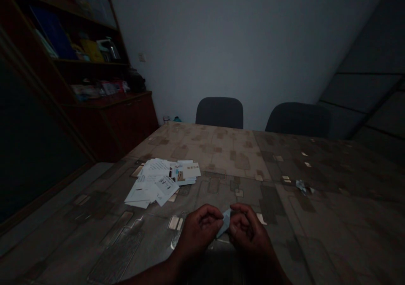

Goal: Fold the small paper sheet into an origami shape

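Both my hands meet low in the middle of the head view, over the near edge of the table [228, 158]. My left hand [199, 232] and my right hand [248, 230] are curled, and their fingertips pinch a small pale folded piece of paper [225, 224] between them. The paper is held just above the patterned tabletop. To the left, further back, lies a loose pile of white paper slips and cards [163, 181]. A small crumpled paper bit [303, 186] rests on the table to the right.
Two dark chairs [219, 112] [297, 118] stand at the table's far side against a pale wall. A wooden shelf cabinet [95, 78] with books and boxes fills the left corner. The room is dim.
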A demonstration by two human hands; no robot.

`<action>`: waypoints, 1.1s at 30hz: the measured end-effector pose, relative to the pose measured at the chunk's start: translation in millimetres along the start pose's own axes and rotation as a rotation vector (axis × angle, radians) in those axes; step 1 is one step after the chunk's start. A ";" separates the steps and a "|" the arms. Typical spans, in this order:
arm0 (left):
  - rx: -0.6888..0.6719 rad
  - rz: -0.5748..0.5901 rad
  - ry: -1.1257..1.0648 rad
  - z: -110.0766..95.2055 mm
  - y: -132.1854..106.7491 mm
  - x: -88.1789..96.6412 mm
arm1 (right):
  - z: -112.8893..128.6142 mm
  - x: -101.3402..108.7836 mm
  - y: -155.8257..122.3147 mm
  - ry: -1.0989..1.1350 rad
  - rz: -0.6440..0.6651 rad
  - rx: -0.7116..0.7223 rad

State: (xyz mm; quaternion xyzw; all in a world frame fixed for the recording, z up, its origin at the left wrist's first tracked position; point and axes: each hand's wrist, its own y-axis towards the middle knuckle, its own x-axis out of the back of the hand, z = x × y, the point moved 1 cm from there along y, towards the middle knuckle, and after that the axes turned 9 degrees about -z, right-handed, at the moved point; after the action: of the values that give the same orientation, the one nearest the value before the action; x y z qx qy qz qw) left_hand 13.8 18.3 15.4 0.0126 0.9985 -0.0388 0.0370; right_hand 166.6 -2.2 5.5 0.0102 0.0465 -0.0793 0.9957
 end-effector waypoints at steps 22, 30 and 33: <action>0.019 0.058 -0.013 1.2 -7.1 1.3 | 4.8 0.9 -1.7 -0.126 0.039 0.085; 0.000 0.059 -0.033 0.1 -10.5 1.1 | 8.7 -2.6 -4.9 -0.098 0.024 0.068; -0.026 0.067 -0.012 -3.5 -12.4 0.7 | 11.0 -4.0 -5.8 -0.086 0.029 0.047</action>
State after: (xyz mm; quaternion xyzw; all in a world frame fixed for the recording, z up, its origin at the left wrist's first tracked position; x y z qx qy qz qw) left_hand 12.5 6.1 19.8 0.0455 0.9977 -0.0245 0.0447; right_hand 162.7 -7.6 16.8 0.0306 0.0014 -0.0662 0.9973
